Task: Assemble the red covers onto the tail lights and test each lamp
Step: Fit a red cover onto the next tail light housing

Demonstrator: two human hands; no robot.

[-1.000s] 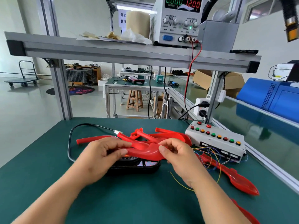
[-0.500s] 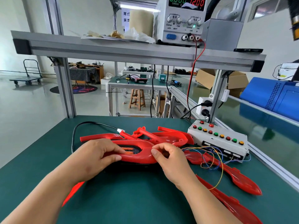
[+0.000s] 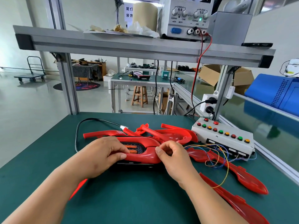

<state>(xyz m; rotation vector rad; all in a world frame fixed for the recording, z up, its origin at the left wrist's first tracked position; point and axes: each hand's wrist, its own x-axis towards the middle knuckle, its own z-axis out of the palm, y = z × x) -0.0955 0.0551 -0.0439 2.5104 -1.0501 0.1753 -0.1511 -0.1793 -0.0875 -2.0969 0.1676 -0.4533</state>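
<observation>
Left hand (image 3: 100,157) and right hand (image 3: 175,159) on red cover (image 3: 143,157) over tail light (image 3: 134,166)

On the counter (image 3: 129,199), near its middle, a tail light (image 3: 129,165) is set, and a cover (image 3: 142,156) is laid on top of it. The left grip (image 3: 100,157) is placed on the cover's left part, the right grip (image 3: 174,157) at its right end. Just behind, a heap of covers (image 3: 171,135) is piled. To the right of the heap a button box (image 3: 226,139) is stood, from which wires (image 3: 216,159) are trailed forward across another cover (image 3: 247,180); nearer still, a further cover (image 3: 239,206) is laid. A cable (image 3: 77,136) is looped at the left rear. Overhead, a power supply (image 3: 186,18) is carried on the right part of a shelf (image 3: 129,47).
</observation>
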